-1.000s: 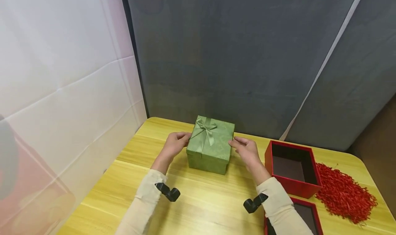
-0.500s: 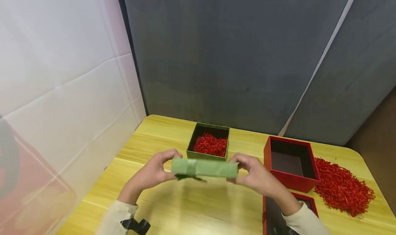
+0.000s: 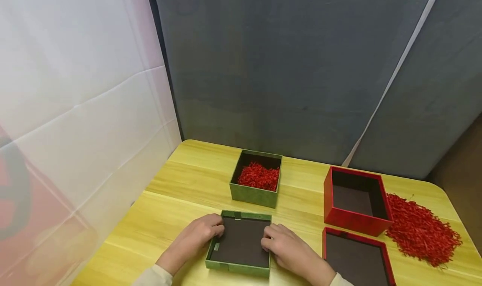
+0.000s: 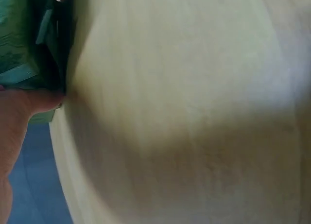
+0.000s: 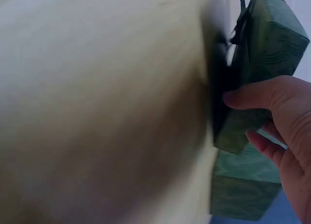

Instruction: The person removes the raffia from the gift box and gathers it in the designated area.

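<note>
A green gift box lid (image 3: 241, 267) lies upturned at the front of the table, its dark inside facing up. My left hand (image 3: 198, 236) grips its left wall, fingers bent over the rim. On the opposite wall my right hand (image 3: 288, 249) holds it the same way. In the right wrist view, the thumb presses the outside of the lid (image 5: 274, 51), with a dark ribbon bow poking out underneath. The left wrist view catches only part of the left hand (image 4: 12, 127) and a lid corner. Behind the lid stands the green box (image 3: 254, 195), uncovered, with red shredded paper (image 3: 259, 177) inside.
To the right stand an open red box (image 3: 355, 221) and, in front of it, an upturned red lid (image 3: 389, 263). A heap of red shredded paper (image 3: 423, 231) lies beside them. A grey curtain (image 3: 282, 68) borders the table's back edge, a white one (image 3: 94, 89) its left.
Both hands have lifted the lid off the green box, turned it over and brought it down toward the table's front. The red paper inside the box has come into view.
</note>
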`<state>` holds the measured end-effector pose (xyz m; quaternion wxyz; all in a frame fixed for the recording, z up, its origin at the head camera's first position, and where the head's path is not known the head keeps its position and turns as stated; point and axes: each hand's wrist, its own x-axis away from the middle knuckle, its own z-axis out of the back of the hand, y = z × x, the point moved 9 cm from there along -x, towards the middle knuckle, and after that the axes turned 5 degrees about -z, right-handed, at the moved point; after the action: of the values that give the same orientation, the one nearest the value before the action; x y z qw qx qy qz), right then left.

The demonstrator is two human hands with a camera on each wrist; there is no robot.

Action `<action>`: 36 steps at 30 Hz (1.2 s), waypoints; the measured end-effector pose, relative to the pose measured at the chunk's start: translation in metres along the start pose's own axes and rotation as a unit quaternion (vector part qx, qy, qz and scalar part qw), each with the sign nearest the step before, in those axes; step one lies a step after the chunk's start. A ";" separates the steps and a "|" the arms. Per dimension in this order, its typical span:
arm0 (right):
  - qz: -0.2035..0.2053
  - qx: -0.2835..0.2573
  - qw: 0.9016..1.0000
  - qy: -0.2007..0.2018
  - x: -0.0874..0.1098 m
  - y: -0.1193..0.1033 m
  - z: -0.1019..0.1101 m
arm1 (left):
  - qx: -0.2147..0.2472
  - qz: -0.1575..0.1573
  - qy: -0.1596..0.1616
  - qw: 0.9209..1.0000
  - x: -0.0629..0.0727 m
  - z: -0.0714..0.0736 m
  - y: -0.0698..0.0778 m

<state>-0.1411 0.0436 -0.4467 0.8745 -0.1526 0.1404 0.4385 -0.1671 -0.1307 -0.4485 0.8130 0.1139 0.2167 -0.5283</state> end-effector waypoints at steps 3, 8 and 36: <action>-0.015 -0.007 1.000 -0.002 0.004 0.004 -0.009 | 0.030 0.006 0.001 1.000 0.003 -0.005 -0.002; -0.024 -0.019 0.999 0.012 0.009 0.007 -0.011 | 0.089 0.039 0.007 0.995 0.006 -0.009 -0.007; -0.387 -0.314 0.866 0.042 -0.033 0.142 0.034 | 0.111 0.279 -0.082 0.950 -0.139 0.006 -0.081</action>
<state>-0.2712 0.1138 -0.4240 0.8729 -0.4800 -0.0386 0.0788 -0.2878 -0.0542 -0.3744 0.9251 0.2159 0.0491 -0.3084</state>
